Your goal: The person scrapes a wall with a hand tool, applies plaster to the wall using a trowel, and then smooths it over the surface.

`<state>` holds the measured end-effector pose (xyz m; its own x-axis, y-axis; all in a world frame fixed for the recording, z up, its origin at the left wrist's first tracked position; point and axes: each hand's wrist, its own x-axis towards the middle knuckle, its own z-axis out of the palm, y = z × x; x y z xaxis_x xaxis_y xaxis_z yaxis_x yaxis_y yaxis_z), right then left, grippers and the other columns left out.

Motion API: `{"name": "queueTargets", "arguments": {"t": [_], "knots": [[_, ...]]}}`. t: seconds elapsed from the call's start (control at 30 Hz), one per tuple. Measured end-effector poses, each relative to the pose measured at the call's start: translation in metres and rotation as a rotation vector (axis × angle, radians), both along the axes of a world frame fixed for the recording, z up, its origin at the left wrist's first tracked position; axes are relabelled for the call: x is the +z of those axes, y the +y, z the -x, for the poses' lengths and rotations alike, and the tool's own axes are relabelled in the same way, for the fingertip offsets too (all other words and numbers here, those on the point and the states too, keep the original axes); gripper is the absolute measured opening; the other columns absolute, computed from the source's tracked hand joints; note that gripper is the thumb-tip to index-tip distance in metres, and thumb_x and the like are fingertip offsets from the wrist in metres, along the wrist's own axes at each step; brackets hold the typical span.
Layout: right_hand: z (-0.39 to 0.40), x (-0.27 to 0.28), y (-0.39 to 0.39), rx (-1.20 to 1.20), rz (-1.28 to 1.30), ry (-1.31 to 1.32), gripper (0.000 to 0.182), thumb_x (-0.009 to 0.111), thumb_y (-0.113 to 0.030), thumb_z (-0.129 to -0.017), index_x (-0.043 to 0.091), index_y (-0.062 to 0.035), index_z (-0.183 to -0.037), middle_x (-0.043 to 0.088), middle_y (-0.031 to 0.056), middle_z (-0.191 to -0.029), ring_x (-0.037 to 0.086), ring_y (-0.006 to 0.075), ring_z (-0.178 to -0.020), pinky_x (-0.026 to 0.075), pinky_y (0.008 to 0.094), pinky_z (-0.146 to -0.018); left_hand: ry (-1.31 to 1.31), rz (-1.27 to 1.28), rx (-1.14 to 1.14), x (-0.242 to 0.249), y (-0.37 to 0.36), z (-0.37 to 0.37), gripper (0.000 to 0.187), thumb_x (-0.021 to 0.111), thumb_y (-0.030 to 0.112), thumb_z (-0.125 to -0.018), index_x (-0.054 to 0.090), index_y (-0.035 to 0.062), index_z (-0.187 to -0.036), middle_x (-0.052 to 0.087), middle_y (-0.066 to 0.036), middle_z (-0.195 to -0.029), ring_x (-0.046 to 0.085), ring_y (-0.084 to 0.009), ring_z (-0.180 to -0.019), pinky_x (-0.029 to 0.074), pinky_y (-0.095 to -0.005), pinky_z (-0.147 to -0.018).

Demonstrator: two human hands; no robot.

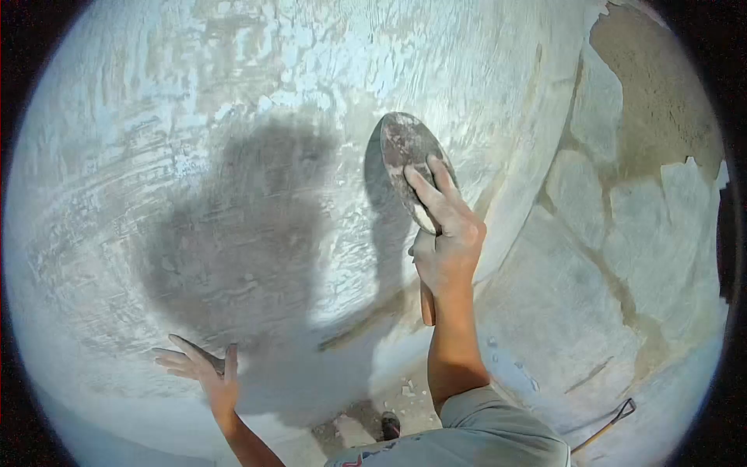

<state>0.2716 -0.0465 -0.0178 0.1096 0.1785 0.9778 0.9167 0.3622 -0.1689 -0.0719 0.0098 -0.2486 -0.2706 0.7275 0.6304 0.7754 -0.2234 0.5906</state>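
Note:
An oval, grey-stained trowel [405, 144] lies against the pale plastered wall [350, 265]. My right hand [447, 226] is closed on it, two fingers stretched along the blade, and a brown handle [427, 303] shows below the wrist. At the lower left, my left hand [206, 370] is raised near the wall with its fingers spread. A dark, thin flat piece [196, 354] lies between its thumb and fingers, partly hidden. My shadow falls on the wall between the hands.
To the right, a wall with irregular pale patches [646, 226] and brown seams curves away. A long-handled tool [607, 426] leans at the bottom right. Debris [406, 391] lies on the floor near a dark shoe [391, 425].

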Motion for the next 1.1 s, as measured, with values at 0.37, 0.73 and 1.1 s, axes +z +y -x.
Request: {"name": "queueTargets", "arguments": {"t": [0.37,0.73,1.1], "knots": [[0.003,0.009,0.006,0.094,-0.015,0.070,0.065,0.043,0.021,-0.064,0.069,-0.0068,-0.117,0.059,0.0250,-0.128,0.054,0.0314,-0.127,0.040,0.0355,-0.107,0.002,0.003,-0.015,-0.003,0.000,0.000,0.111,0.064,0.059,-0.082,-0.005,0.0107,-0.155,-0.023,-0.031,-0.154,-0.024,-0.0513,-0.140,-0.010,-0.0684,-0.108],[-0.008,0.034,0.015,0.054,-0.093,0.019,0.066,0.039,0.019,-0.066,0.070,-0.0092,-0.117,0.062,0.0229,-0.126,0.057,0.0291,-0.123,0.043,0.0335,-0.104,0.023,-0.008,-0.015,-0.002,0.000,-0.001,0.108,0.066,0.047,-0.084,-0.005,0.0075,-0.155,-0.023,-0.033,-0.153,-0.023,-0.0553,-0.139,-0.011,-0.0688,-0.107],[0.019,0.017,0.008,0.049,-0.035,0.008,0.069,0.044,0.019,-0.062,0.069,-0.0091,-0.119,0.057,0.0222,-0.133,0.055,0.0312,-0.126,0.043,0.0345,-0.105,0.086,-0.094,-0.025,0.000,0.000,0.000,0.100,0.064,0.053,-0.086,0.007,0.0104,-0.156,-0.021,-0.035,-0.153,-0.021,-0.0585,-0.137,-0.012,-0.0751,-0.100]]}}
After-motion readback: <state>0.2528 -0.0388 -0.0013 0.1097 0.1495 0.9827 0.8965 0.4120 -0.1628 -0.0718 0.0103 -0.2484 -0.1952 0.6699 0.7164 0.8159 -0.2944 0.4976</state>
